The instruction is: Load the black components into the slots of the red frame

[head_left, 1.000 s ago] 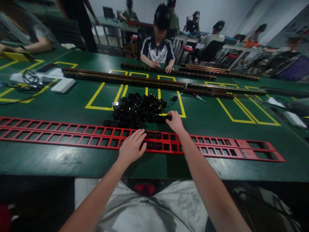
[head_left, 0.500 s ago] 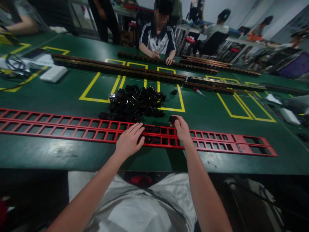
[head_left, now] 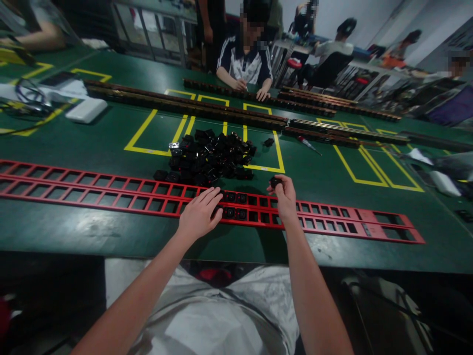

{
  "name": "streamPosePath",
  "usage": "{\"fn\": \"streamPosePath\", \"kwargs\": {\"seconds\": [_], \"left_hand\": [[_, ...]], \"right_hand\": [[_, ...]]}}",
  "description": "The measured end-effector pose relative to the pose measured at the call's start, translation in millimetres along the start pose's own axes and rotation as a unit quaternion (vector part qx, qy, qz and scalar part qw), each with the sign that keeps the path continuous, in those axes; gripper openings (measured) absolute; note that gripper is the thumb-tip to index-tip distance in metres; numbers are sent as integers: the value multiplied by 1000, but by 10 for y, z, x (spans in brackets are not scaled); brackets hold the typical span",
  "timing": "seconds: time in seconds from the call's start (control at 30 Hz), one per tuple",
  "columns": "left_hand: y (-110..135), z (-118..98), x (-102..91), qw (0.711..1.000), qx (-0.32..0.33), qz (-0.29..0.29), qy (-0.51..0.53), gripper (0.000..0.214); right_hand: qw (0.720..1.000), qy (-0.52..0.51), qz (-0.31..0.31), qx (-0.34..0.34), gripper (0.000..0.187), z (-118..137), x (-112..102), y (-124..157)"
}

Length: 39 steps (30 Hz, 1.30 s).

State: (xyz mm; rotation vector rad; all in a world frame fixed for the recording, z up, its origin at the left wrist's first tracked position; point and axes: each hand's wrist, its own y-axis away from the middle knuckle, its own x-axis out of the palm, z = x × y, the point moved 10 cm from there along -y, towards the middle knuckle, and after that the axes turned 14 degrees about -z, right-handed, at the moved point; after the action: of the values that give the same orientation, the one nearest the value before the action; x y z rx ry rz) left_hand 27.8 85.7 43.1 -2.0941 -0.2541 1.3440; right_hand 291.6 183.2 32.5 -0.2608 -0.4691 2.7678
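Note:
A long red frame (head_left: 144, 196) with two rows of square openings lies across the green table in front of me. Several small black square parts (head_left: 236, 213) sit in its openings near the middle. My left hand (head_left: 201, 211) rests on the frame just left of these parts, fingers stretched out and palm down, partly covering the openings there. Above the frame, to the right, my right hand (head_left: 284, 197) pinches a small black part (head_left: 275, 182) between thumb and fingers. Behind the frame lies a heap of similar black parts (head_left: 210, 155).
One loose black part (head_left: 268, 142) and a red-handled screwdriver (head_left: 308, 144) lie beyond the heap. Long dark rails (head_left: 185, 104) cross the table farther back. A person (head_left: 244, 59) works opposite. A white box (head_left: 86, 110) and cables (head_left: 31, 98) are at left.
My right hand has shifted slightly right with the black part, turning it in the fingers. My left hand stays on the frame. The view has tilted a little.

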Motion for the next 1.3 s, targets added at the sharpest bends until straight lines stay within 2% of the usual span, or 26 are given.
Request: {"fn": "streamPosePath", "kwargs": {"seconds": [0.17, 0.27, 0.37, 0.47, 0.53, 0.67, 0.83, 1.03, 1.2, 1.3], "left_hand": [[6, 9, 15, 1000, 3, 3, -1, 42], [10, 8, 28, 1000, 7, 6, -1, 42], [10, 11, 26, 1000, 8, 4, -2, 42], [9, 14, 17, 1000, 7, 0, -1, 41], [7, 12, 11, 1000, 7, -2, 0, 41], [1, 5, 1, 1000, 8, -4, 1, 41], [-4, 11, 1, 1000, -2, 3, 7, 42], [-3, 17, 9, 1000, -11, 9, 15, 42], [1, 23, 20, 1000, -9, 13, 12, 43], [-1, 23, 19, 1000, -6, 10, 9, 42]], "right_hand": [[995, 90, -12, -26, 46, 64, -25, 56], [993, 114, 12, -34, 55, 152, 37, 210], [990, 130, 34, -42, 47, 242, 95, 388], [981, 160, 52, -92, 40, 360, 148, 500], [976, 175, 47, -121, 43, 404, 148, 521], [974, 183, 26, -131, 54, 387, 115, 518], [967, 196, 50, -152, 36, 409, 184, 571], [956, 210, 35, -204, 26, 521, 211, 610], [947, 220, -5, -232, 32, 592, 166, 640], [948, 215, 2, -233, 44, 606, 174, 656]]}}
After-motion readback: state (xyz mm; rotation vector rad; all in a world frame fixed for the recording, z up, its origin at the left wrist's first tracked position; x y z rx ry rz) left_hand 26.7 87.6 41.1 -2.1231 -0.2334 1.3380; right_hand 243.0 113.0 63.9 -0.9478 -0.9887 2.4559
